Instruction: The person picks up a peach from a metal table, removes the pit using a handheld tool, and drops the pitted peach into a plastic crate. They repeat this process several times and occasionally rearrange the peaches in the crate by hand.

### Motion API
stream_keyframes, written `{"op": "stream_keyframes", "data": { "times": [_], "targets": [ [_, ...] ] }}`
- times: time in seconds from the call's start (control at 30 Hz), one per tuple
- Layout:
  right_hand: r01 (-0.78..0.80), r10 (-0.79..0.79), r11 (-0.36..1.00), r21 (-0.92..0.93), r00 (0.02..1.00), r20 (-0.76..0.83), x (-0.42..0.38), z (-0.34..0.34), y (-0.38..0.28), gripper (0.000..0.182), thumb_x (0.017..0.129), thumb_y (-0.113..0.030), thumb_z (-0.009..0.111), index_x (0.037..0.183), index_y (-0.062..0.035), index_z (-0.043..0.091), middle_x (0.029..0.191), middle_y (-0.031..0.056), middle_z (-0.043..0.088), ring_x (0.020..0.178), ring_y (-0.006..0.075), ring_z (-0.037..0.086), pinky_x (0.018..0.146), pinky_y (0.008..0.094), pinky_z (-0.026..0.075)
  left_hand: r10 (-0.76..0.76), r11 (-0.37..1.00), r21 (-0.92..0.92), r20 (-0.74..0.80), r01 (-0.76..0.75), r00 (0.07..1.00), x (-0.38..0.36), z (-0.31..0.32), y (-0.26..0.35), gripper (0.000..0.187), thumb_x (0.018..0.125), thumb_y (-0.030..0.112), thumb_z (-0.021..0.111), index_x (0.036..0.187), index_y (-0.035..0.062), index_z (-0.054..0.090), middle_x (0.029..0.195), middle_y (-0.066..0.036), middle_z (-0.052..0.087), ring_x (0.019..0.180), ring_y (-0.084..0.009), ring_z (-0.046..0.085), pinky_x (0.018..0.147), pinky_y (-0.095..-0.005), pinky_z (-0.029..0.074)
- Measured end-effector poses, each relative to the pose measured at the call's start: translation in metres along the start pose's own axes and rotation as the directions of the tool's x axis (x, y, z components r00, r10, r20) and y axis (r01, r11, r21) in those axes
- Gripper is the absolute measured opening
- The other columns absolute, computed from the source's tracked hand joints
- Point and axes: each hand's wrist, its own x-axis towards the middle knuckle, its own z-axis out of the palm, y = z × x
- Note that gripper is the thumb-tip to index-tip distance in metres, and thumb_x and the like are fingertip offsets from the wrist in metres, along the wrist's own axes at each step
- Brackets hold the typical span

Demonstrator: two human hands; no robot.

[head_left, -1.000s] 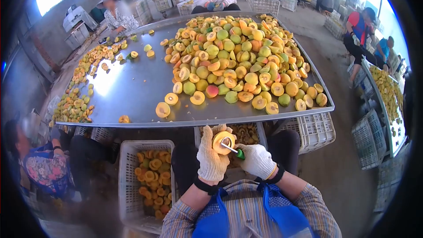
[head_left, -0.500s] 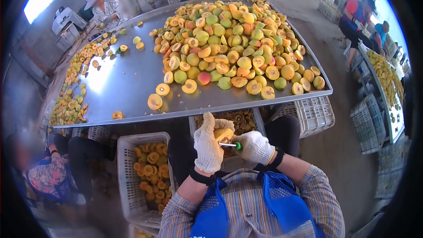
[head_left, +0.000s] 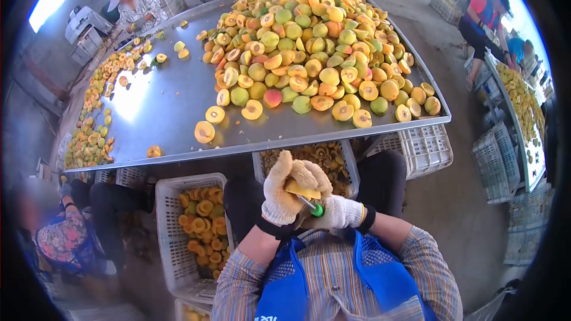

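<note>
My left hand (head_left: 281, 193), in a whitish knitted glove, is closed around a yellow peach half (head_left: 302, 189) in front of my chest. In my right hand (head_left: 340, 211), also gloved, is a green-handled pitting tool (head_left: 317, 209). Its metal shaft reaches up to the underside of the peach half; the very tip is hidden. Beyond my hands, a big heap of halved peaches (head_left: 309, 53) lies on the metal table (head_left: 172, 113). Below the table edge a crate (head_left: 351, 172) holds brownish pits and scraps.
Left of my legs, a white crate (head_left: 172, 261) contains hollowed peach halves (head_left: 205, 226). More halves (head_left: 89, 142) lie along the table's left side. A person (head_left: 65, 232) sits at left; others are across the table and at another table (head_left: 529, 119) on the right.
The fingers of my left hand have curled further over the peach half. My right hand has moved slightly left and down, and the tool now slants up toward the fruit.
</note>
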Motion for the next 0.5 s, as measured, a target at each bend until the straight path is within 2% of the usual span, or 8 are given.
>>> {"op": "stream_keyframes", "data": {
  "times": [0.03,0.1,0.23,0.27,0.3,0.33,0.47,0.5],
  "targets": [
    [-0.004,0.004,1.0,0.006,1.0,-0.002,-0.001,-0.001,0.007,0.019,0.082,-0.015,0.073,0.1,-0.0083,0.072,0.092,0.0089,0.072,0.085,0.0198,0.069,0.08,0.0344,0.054,0.028,0.993,-0.118,0.03,-0.024,0.999,0.001,-0.003,-0.005,0.067,0.103,0.051,0.036,0.067,0.0039,0.066,0.072,-0.021,0.064,0.062,-0.0379,0.061,0.058,-0.0445,0.052],
    [-0.173,0.136,0.98,0.098,0.943,0.303,0.003,-0.008,0.017,0.032,0.08,-0.011,0.075,0.111,-0.0059,0.068,0.102,0.0082,0.071,0.09,0.0186,0.067,0.082,0.034,0.054,0.073,0.962,-0.273,0.144,-0.031,0.987,0.007,-0.007,-0.007,0.072,0.103,0.056,0.028,0.065,0.0072,0.065,0.074,-0.02,0.064,0.062,-0.0401,0.06,0.053,-0.0468,0.051],
    [-0.021,0.026,0.999,-0.045,0.995,0.099,0.01,-0.015,-0.012,0.038,0.079,-0.017,0.076,0.115,-0.0082,0.066,0.094,0.0099,0.071,0.084,0.0217,0.067,0.076,0.0343,0.054,0.005,0.951,-0.299,0.259,0.076,0.966,0.015,-0.007,-0.001,0.07,0.102,0.058,0.032,0.068,0.0077,0.066,0.075,-0.019,0.065,0.063,-0.0399,0.061,0.052,-0.0476,0.051],
    [0.06,-0.057,0.981,-0.183,0.998,0.023,0.017,-0.018,-0.021,0.038,0.08,-0.022,0.076,0.115,-0.01,0.066,0.088,0.0106,0.071,0.081,0.0237,0.068,0.074,0.0352,0.055,-0.063,0.968,-0.244,0.005,0.063,0.998,0.013,-0.002,0.002,0.067,0.101,0.058,0.036,0.071,0.0071,0.066,0.077,-0.019,0.066,0.064,-0.0393,0.062,0.053,-0.0476,0.052],
    [-0.201,0.224,0.843,-0.498,0.974,-0.014,0.014,-0.025,-0.011,0.032,0.083,-0.032,0.072,0.108,-0.0135,0.07,0.079,0.0122,0.07,0.073,0.0301,0.068,0.068,0.039,0.055,-0.115,0.98,-0.19,-0.257,0.067,0.959,0.01,0.0,0.004,0.064,0.101,0.059,0.039,0.075,0.0066,0.066,0.078,-0.018,0.066,0.065,-0.0387,0.063,0.055,-0.0477,0.054],
    [-0.248,0.355,0.77,-0.587,0.932,0.072,0.024,-0.034,-0.034,0.03,0.083,-0.035,0.069,0.106,-0.0157,0.073,0.079,0.0144,0.07,0.072,0.0345,0.069,0.067,0.0422,0.056,-0.121,0.971,-0.239,-0.479,0.003,0.869,0.012,0.0,0.006,0.065,0.101,0.059,0.039,0.086,0.0013,0.064,0.077,-0.019,0.066,0.067,-0.035,0.066,0.061,-0.043,0.059],
    [-0.181,0.3,0.661,-0.728,0.953,0.035,0.03,-0.038,0.006,0.026,0.081,-0.027,0.066,0.102,-0.0132,0.075,0.084,0.0155,0.072,0.077,0.0331,0.071,0.069,0.0429,0.057,0.05,0.948,-0.209,-0.646,-0.24,0.761,0.006,-0.056,0.027,0.067,0.096,0.068,0.041,0.093,0.0052,0.064,0.085,-0.014,0.064,0.075,-0.0353,0.064,0.062,-0.0454,0.056],
    [-0.215,0.458,0.498,-0.84,0.888,0.044,0.03,-0.041,0.02,0.024,0.081,-0.025,0.065,0.099,-0.0128,0.075,0.085,0.0154,0.073,0.078,0.0328,0.072,0.069,0.0438,0.057,0.103,0.927,-0.201,-0.677,-0.317,0.729,-0.004,-0.069,0.042,0.066,0.096,0.069,0.04,0.093,0.0068,0.064,0.084,-0.012,0.064,0.075,-0.0335,0.062,0.056,-0.0431,0.053]
  ]
}}
